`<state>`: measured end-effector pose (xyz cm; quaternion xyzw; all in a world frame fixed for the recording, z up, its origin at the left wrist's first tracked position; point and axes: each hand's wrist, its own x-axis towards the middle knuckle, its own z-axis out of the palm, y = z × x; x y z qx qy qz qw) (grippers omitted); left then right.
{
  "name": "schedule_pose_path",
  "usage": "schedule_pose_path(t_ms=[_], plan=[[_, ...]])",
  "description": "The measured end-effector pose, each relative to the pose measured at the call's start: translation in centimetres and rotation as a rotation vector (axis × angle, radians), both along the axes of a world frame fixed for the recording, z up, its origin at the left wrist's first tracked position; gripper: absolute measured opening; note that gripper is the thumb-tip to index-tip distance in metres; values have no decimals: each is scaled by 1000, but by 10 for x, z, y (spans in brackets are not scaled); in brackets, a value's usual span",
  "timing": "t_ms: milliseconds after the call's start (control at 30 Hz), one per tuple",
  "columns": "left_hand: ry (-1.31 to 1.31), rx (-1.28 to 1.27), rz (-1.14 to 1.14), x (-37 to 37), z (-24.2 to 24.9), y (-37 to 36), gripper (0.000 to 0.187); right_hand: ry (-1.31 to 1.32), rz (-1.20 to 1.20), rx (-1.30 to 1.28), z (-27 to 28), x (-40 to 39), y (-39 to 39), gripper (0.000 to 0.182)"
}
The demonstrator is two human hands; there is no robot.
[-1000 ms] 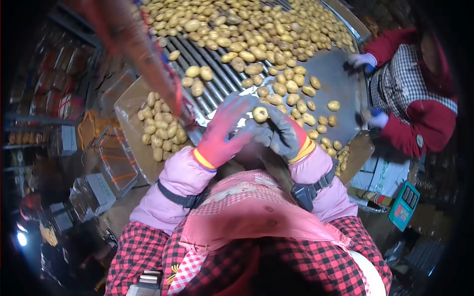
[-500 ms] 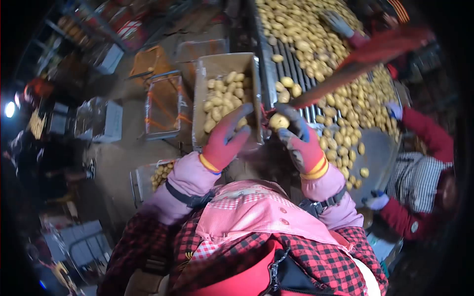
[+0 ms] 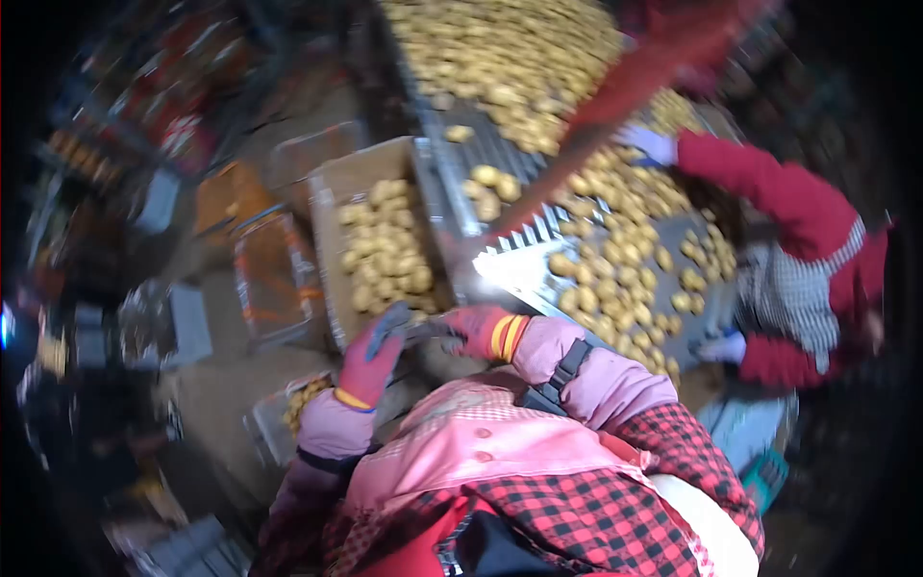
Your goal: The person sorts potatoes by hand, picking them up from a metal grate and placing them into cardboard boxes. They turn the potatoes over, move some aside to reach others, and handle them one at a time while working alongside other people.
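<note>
My left hand [image 3: 375, 354], in a red glove with grey fingers, is at the near edge of a cardboard box [image 3: 329, 231]. Its fingers stretch upward and no potato shows in it. Right beside it is my gloved right hand [image 3: 473, 332], below the box's near right corner, its fingers pointing left toward the left hand. Motion smears those fingertips, and I cannot tell whether they hold anything. Yellow potatoes [image 3: 389, 245] fill much of the box. To its right, a few potatoes [image 3: 488, 183] lie on the dark slatted conveyor [image 3: 433, 135].
A blurred red bar [image 3: 615, 96] crosses above the potato-covered conveyor. At right, a co-worker in red sleeves [image 3: 769, 183] reaches over the potatoes. An orange-strapped crate [image 3: 274, 279] stands left of the box, and a smaller potato container [image 3: 274, 423] sits lower left.
Both hands have moved down and closer together. The potato that was in my right hand no longer shows there. My view has turned, and the co-worker's upper hand is farther over the potatoes.
</note>
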<state>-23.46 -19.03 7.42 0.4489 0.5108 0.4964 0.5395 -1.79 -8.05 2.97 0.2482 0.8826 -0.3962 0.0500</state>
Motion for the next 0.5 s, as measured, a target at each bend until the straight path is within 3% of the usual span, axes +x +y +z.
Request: schedule_pose_path(t_ms=[100, 200, 267, 367, 500], plan=[[9, -22, -205, 28, -5, 26, 44, -161, -67, 23, -14, 88, -42, 57], [-58, -124, -413, 73, -1, 60, 46, -258, -494, -351, 14, 144, -56, 55], [-104, -153, -536, 107, -7, 84, 47, -314, -667, -209, 16, 170, -71, 54], [129, 38, -578, 158, -35, 115, 48, -180, -873, -89, 1, 212, -99, 54], [448, 74, -549, 195, -107, 169, 69, -56, -1180, 17, 9, 240, -115, 45]])
